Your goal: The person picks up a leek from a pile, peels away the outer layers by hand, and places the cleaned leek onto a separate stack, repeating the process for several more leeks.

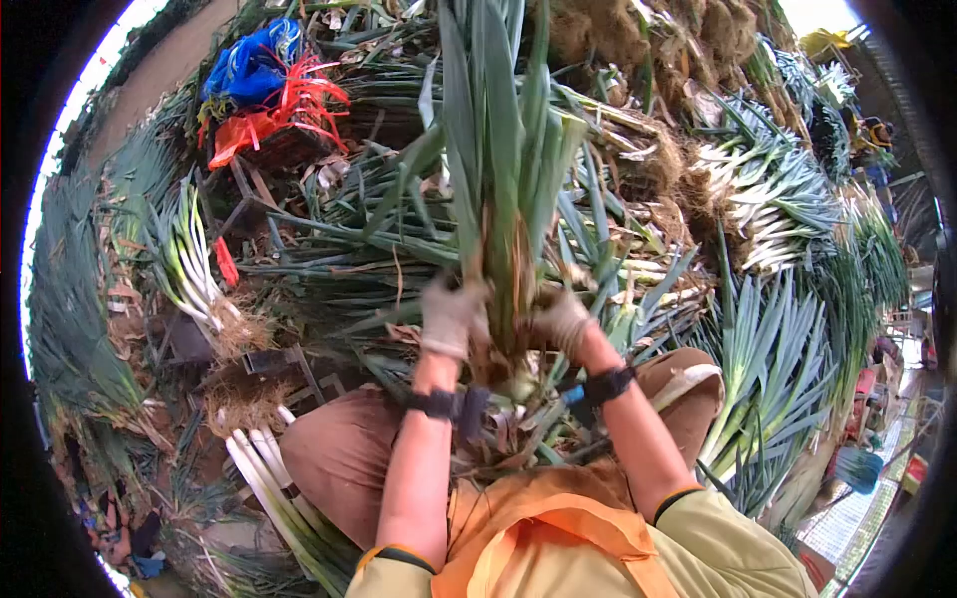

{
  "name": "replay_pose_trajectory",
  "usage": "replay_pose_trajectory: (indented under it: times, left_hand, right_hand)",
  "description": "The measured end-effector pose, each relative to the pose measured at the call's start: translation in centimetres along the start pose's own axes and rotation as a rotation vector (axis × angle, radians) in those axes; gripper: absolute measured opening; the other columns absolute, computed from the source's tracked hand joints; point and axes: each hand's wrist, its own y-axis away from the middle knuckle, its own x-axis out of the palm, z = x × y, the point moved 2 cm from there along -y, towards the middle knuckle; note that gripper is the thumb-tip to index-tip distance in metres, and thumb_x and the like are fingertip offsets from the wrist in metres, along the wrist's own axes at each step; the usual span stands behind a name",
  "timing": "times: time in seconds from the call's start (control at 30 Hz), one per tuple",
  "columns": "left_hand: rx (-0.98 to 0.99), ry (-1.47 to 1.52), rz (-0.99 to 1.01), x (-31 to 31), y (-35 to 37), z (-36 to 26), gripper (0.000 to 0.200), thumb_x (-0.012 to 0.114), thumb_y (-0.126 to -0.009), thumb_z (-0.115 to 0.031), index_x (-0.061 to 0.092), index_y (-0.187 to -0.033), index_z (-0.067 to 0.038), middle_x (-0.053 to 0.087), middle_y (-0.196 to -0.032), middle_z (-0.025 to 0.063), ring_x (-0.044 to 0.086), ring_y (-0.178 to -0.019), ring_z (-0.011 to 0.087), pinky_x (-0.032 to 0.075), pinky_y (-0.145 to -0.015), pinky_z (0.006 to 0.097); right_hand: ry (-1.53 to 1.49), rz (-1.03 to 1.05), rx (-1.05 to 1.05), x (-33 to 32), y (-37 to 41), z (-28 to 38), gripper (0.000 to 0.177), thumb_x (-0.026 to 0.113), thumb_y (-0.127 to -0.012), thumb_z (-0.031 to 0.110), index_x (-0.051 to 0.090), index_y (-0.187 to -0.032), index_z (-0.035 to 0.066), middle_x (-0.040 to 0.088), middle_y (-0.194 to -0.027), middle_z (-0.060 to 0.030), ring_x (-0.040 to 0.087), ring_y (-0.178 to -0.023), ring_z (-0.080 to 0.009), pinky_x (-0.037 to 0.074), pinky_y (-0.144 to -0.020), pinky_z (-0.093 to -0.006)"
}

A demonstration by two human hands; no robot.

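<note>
In front of me a large leek (503, 169) stands upright, its broad green leaves pointing away and dry brown leaves hanging about its lower stalk. My left hand (452, 317), in a pale glove, is closed around the left side of the stalk and slightly blurred. From the right, my right hand (560, 321), gloved too, grips the outer brown leaves with fingers curled in. Its fingertips are partly hidden behind the leaves. The stalk's lower end sits between my wrists, above trimmed leaf scraps (523, 429) in my lap.
Untrimmed leeks (369, 249) lie heaped ahead. Cleaned white-stalked leeks lie in a pile (773, 209) at the right and a small bunch (189, 259) at the left. Blue and red plastic ties (269, 95) rest at the upper left. More leeks (269, 468) lie beside my left knee.
</note>
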Motion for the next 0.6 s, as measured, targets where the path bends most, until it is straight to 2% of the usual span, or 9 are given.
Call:
replay_pose_trajectory:
  times: [0.07, 0.1, 0.13, 0.17, 0.23, 0.33, 0.43, 0.53, 0.6]
  left_hand:
    - [0.082, 0.135, -0.098, 1.5, -0.3, -2.4, 0.037, 0.061, -0.067, -0.011, 0.056, -0.1, 0.003, 0.061, -0.089, 0.0102, 0.054, -0.076, 0.0156, 0.043, -0.071, 0.0268]
    - [0.104, -0.06, -0.058, -3.2, -1.4, -6.1, 0.04, 0.061, -0.073, -0.007, 0.05, -0.11, 0.005, 0.06, -0.091, 0.0104, 0.056, -0.078, 0.0177, 0.044, -0.069, 0.0265]
    - [0.247, 0.065, -0.068, -2.9, -1.4, -6.1, 0.034, 0.06, -0.076, -0.009, 0.052, -0.107, 0.004, 0.06, -0.087, 0.0088, 0.056, -0.073, 0.0155, 0.045, -0.065, 0.025]
    - [0.385, 0.192, -0.081, -2.4, -1.2, -5.8, 0.029, 0.059, -0.078, -0.011, 0.054, -0.104, 0.003, 0.061, -0.083, 0.0072, 0.056, -0.067, 0.0133, 0.045, -0.06, 0.0236]
    - [0.145, 0.583, 0.073, -2.1, 0.6, -5.3, 0.015, 0.058, -0.081, -0.015, 0.059, -0.092, -0.005, 0.062, -0.078, 0.0048, 0.059, -0.064, 0.014, 0.048, -0.05, 0.0257]
    - [-0.009, 0.698, 0.214, -1.3, 3.5, -4.6, 0.021, 0.062, -0.078, -0.025, 0.059, -0.09, -0.008, 0.063, -0.078, 0.0071, 0.061, -0.063, 0.0185, 0.049, -0.05, 0.0296]
    - [-0.198, 0.909, 0.384, 0.1, 5.1, -1.7, 0.028, 0.052, -0.084, -0.03, 0.056, -0.1, -0.007, 0.061, -0.09, 0.0122, 0.059, -0.081, 0.0237, 0.05, -0.063, 0.0355]
    - [0.126, 0.75, 0.604, -0.5, 10.2, -2.6, 0.038, 0.051, -0.084, -0.035, 0.054, -0.106, -0.005, 0.059, -0.094, 0.0132, 0.057, -0.086, 0.0234, 0.049, -0.07, 0.0336]
    - [0.086, 0.797, 0.572, -0.6, 12.9, -3.5, 0.036, 0.054, -0.083, -0.033, 0.054, -0.104, -0.004, 0.059, -0.091, 0.0105, 0.058, -0.082, 0.0195, 0.048, -0.067, 0.0299]
  right_hand:
    - [0.181, -0.138, 0.074, -3.9, 0.4, 7.3, 0.048, 0.071, -0.066, 0.017, 0.055, -0.111, 0.01, 0.056, -0.109, -0.0106, 0.051, -0.098, -0.016, 0.038, -0.089, -0.0264]
    - [0.108, -0.232, -0.151, -3.9, 0.3, 10.2, 0.043, 0.069, -0.068, 0.017, 0.056, -0.108, 0.007, 0.059, -0.098, -0.0084, 0.053, -0.084, -0.0151, 0.041, -0.078, -0.0275]
    - [0.057, -0.308, -0.38, -3.6, -0.1, 12.3, 0.038, 0.066, -0.071, 0.018, 0.056, -0.105, 0.004, 0.062, -0.086, -0.0063, 0.054, -0.071, -0.0142, 0.045, -0.068, -0.0286]
    - [0.087, -0.316, -0.253, -5.1, 0.0, 13.3, 0.035, 0.064, -0.073, 0.018, 0.056, -0.103, 0.002, 0.062, -0.078, -0.0055, 0.053, -0.063, -0.0128, 0.046, -0.06, -0.0286]
    - [-0.09, -0.295, -0.35, -6.3, 2.3, 16.2, 0.032, 0.062, -0.074, 0.018, 0.056, -0.1, 0.001, 0.06, -0.068, -0.0035, 0.051, -0.055, -0.01, 0.044, -0.05, -0.0261]
    - [-0.329, -0.148, -0.274, -4.1, 4.1, 15.0, 0.032, 0.066, -0.072, 0.016, 0.058, -0.1, 0.003, 0.06, -0.071, -0.0014, 0.052, -0.057, -0.0077, 0.044, -0.051, -0.022]
    - [-0.422, 0.088, -0.118, 1.1, 7.4, 9.0, 0.03, 0.066, -0.073, 0.014, 0.058, -0.1, 0.004, 0.059, -0.074, 0.0007, 0.053, -0.061, -0.0086, 0.046, -0.054, -0.0219]
    - [-0.741, 0.184, -0.133, 5.2, 10.6, 4.5, 0.025, 0.063, -0.076, 0.011, 0.058, -0.099, 0.002, 0.059, -0.077, -0.0012, 0.054, -0.065, -0.0094, 0.046, -0.058, -0.023]
    - [-0.84, 0.253, -0.14, 5.4, 12.2, 3.9, 0.025, 0.062, -0.078, 0.011, 0.057, -0.1, -0.001, 0.06, -0.083, -0.002, 0.055, -0.071, -0.0088, 0.047, -0.065, -0.0236]
